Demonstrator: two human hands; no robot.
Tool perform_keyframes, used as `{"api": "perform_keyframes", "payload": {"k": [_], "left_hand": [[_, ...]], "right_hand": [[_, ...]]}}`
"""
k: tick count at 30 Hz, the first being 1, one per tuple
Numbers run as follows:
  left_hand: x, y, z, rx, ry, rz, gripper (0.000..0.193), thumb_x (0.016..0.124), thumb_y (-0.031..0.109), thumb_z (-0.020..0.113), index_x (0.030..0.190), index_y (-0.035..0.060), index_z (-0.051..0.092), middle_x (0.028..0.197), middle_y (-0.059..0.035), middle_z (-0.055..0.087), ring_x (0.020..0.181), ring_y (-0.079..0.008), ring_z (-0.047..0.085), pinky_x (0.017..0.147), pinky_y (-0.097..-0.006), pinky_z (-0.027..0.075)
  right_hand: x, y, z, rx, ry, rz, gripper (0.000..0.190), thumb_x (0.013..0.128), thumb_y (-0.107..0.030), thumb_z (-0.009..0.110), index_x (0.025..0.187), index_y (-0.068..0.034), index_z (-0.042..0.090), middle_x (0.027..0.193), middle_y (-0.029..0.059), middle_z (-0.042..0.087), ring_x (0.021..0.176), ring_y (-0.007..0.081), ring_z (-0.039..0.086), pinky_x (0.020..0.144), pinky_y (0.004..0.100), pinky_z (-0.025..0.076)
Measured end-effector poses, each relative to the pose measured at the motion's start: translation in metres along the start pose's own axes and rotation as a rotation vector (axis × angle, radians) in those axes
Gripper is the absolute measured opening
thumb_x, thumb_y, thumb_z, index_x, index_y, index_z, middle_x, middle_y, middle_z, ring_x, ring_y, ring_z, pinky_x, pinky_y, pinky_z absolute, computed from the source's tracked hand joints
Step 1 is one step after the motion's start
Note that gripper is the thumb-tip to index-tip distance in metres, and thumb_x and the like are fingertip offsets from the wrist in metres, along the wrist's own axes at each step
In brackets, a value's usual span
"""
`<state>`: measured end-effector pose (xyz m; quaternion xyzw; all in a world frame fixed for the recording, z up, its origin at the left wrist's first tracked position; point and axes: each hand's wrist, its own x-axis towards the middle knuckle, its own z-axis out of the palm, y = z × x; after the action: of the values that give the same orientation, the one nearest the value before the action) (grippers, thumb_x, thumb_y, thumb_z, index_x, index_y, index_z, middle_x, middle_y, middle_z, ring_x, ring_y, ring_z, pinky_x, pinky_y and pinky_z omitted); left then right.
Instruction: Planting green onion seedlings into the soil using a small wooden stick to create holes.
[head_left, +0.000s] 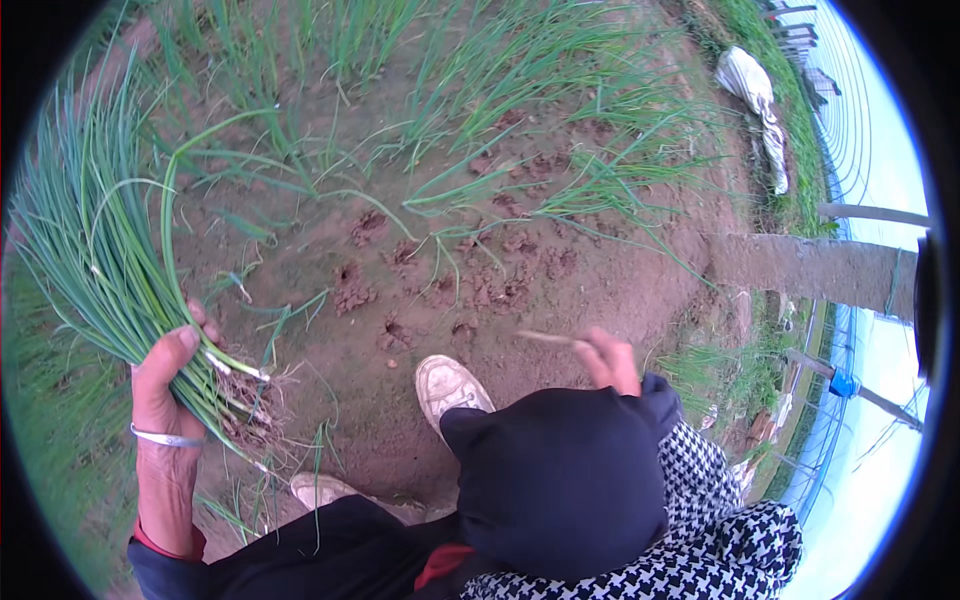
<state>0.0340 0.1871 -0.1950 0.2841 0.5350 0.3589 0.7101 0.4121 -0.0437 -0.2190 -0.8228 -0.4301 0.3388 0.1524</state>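
My left hand (166, 367) grips a thick bunch of green onions (112, 240) at their lower stems. The leaves fan up to the far left, while the pale bulb ends and soil-covered roots (251, 409) stick out to the right of my thumb. My right hand (613, 361), partly hidden behind my dark-clothed knee (559, 480), has its fingers closed on a thin stick-like tool (544, 337). That tool points left above bare soil; its kind is unclear. Small dug holes (395, 331) and loosened clods mark the reddish ground in front of my shoes (454, 390).
Standing and leaning green onions (480, 82) grow across the far side. Loose leaves (289, 319) lie on the soil. At the right rise a concrete post (810, 266) and a thinner pole (874, 390), beyond a grassy edge with a white sack (750, 86).
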Motion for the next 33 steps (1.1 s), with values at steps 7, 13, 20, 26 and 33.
{"api": "perform_keyframes", "payload": {"k": [7, 13, 20, 26, 33], "left_hand": [[-0.005, 0.008, 0.003, -0.113, -0.022, -0.082, 0.049, 0.067, 0.01, 0.064, 0.111, -0.0034, 0.048, 0.094, -0.0099, 0.057, 0.083, -0.0198, 0.058, 0.071, -0.031, 0.049], [0.005, 0.006, 0.044, -0.039, -0.135, -0.059, 0.04, 0.069, 0.009, 0.065, 0.104, -0.0024, 0.051, 0.088, -0.0089, 0.057, 0.079, -0.0193, 0.058, 0.07, -0.0311, 0.049], [0.003, 0.013, 0.044, -0.018, -0.12, -0.008, 0.034, 0.07, 0.006, 0.064, 0.101, -0.0017, 0.053, 0.086, -0.0086, 0.06, 0.077, -0.0185, 0.06, 0.069, -0.0318, 0.052], [0.001, 0.015, 0.042, -0.138, -0.193, 0.014, 0.032, 0.072, 0.004, 0.067, 0.101, -0.002, 0.055, 0.088, -0.0091, 0.061, 0.076, -0.0166, 0.061, 0.065, -0.0301, 0.052], [0.005, 0.007, 0.011, -0.196, -0.334, -0.038, 0.028, 0.073, 0.004, 0.064, 0.099, -0.0013, 0.055, 0.088, -0.0077, 0.06, 0.079, -0.0159, 0.06, 0.065, -0.0293, 0.051]], "right_hand": [[-0.026, 0.115, -0.021, -0.544, 0.437, 0.025, 0.028, 0.084, -0.016, 0.054, 0.107, -0.002, 0.05, 0.074, 0.0178, 0.058, 0.068, 0.0343, 0.058, 0.061, 0.0382, 0.046], [0.044, -0.019, 0.002, 0.029, 0.027, -0.194, 0.023, 0.084, -0.015, 0.055, 0.1, 0.002, 0.056, 0.085, 0.0137, 0.059, 0.077, 0.0225, 0.058, 0.07, 0.0304, 0.046], [0.096, -0.229, 0.046, 0.421, -0.569, -0.586, 0.027, 0.078, -0.023, 0.064, 0.089, 0.001, 0.058, 0.077, 0.009, 0.062, 0.066, 0.0144, 0.057, 0.058, 0.0289, 0.045], [0.093, -0.242, 0.066, 0.449, -0.707, -0.531, 0.022, 0.076, -0.012, 0.065, 0.089, 0.003, 0.057, 0.071, 0.0067, 0.061, 0.063, 0.0112, 0.057, 0.057, 0.0279, 0.045], [0.08, -0.251, 0.072, 0.566, -0.728, -0.279, 0.014, 0.082, -0.012, 0.062, 0.091, -0.001, 0.06, 0.073, 0.0015, 0.06, 0.06, 0.0061, 0.054, 0.052, 0.0211, 0.045]]}}
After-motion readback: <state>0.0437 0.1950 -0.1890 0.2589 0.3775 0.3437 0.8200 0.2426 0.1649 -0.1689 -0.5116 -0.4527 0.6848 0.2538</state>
